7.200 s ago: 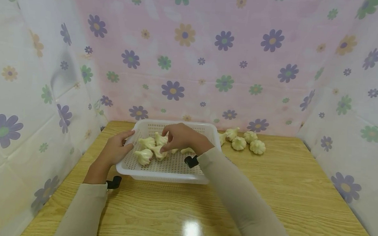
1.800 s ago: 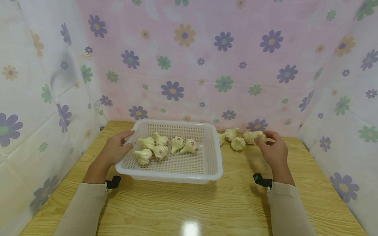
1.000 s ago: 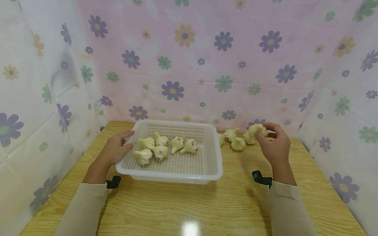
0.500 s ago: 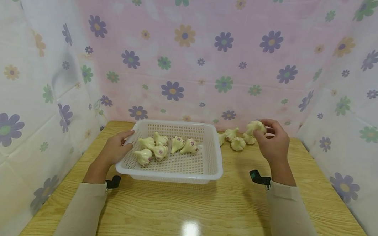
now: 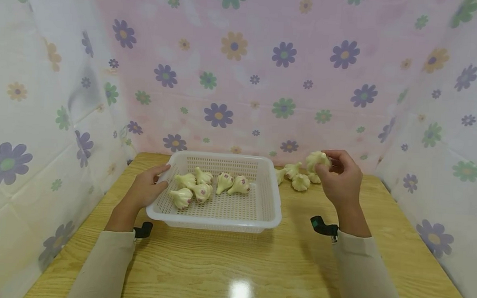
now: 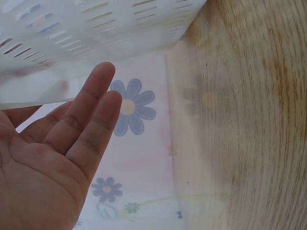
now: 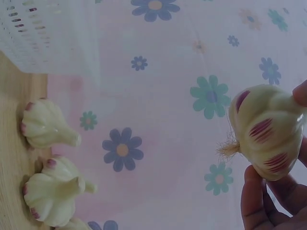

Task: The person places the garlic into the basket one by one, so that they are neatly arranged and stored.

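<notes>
Held garlic [image 5: 314,159] in my right grip [image 5: 342,179]; my left grip [image 5: 144,187] at the basket [image 5: 214,221]

Sleeves, two: beige, my left sleeve [image 5: 104,265] and my right sleeve [image 5: 367,273]. At each cuff, one black fitting [image 5: 324,226].

Table [image 5: 200,264]: yellowish wood grain, with one bright reflection [image 5: 240,295] at the near edge.

Basket, one: white, slotted, rectangular, upright on the table. My left grip rests at its left end, fingers fairly straight and against the outer wall, not curled round anything.

Garlics in basket [image 5: 202,193], six: four clustered at the left, two side by side near the middle, leaving the right part of the slotted floor bare. Purple marks on several.

Held garlic, one: pinched between the thumb and fingers of my right grip, raised above the table to the right of the basket and apart from it. Pale skin, purple streaks, fine root tuft [image 7: 229,148] at one end.

Loose garlics [image 5: 300,183], four: on the table, beyond the basket's right side. One is partly hidden by the basket, another by the held garlic and my right grip.

Cloth [image 5: 168,28]: flower-printed, pink at the back, whitish at both sides, hung round the table.
</notes>
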The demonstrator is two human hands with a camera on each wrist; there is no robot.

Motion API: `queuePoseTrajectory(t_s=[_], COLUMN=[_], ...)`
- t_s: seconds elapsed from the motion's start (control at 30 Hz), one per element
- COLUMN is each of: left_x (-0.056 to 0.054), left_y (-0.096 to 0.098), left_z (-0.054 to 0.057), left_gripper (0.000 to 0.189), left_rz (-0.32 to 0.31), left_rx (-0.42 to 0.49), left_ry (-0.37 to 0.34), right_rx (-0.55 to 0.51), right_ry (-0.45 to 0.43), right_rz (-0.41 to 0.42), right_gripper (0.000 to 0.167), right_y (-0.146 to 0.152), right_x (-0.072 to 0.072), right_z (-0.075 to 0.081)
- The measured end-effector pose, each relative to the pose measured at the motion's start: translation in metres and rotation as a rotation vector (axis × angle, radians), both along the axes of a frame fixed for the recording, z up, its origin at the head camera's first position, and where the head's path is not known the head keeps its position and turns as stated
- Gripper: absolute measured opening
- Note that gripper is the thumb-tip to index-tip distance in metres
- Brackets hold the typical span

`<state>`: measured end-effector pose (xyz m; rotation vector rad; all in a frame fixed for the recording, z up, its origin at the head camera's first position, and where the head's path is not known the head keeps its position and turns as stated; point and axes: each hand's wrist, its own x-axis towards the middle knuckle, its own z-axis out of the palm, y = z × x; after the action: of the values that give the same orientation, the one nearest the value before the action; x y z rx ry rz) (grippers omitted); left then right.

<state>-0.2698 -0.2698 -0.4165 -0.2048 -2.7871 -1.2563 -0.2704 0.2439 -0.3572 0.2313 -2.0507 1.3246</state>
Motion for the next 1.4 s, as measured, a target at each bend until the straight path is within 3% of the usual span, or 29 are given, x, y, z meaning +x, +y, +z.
queuePoseTrajectory(t_s=[0.23,0.37,0.63,1.4], left_x=[-0.002,-0.004,-0.004,-0.002], left_y=[0.000,0.000,0.002,0.000], left_z=[-0.003,-0.004,-0.002,-0.003], left_gripper=[0.063,0.062,0.062,0.063], left_rz=[0.012,0.005,0.002,0.007], left_rx=[0.001,0.004,0.000,-0.011], left_ry=[0.002,0.006,0.010,-0.008], right_rx=[-0.018,-0.019,-0.019,0.167], right_ry=[0.096,0.128,0.063,-0.108], right_rz=[0.112,0.151,0.173,0.288], right_gripper=[0.027,0.026,0.025,0.025], right_y=[-0.028,-0.040,-0.049,-0.100], right_x=[0.014,0.008,-0.023,-0.040], right_z=[0.025,0.033,0.022,0.020])
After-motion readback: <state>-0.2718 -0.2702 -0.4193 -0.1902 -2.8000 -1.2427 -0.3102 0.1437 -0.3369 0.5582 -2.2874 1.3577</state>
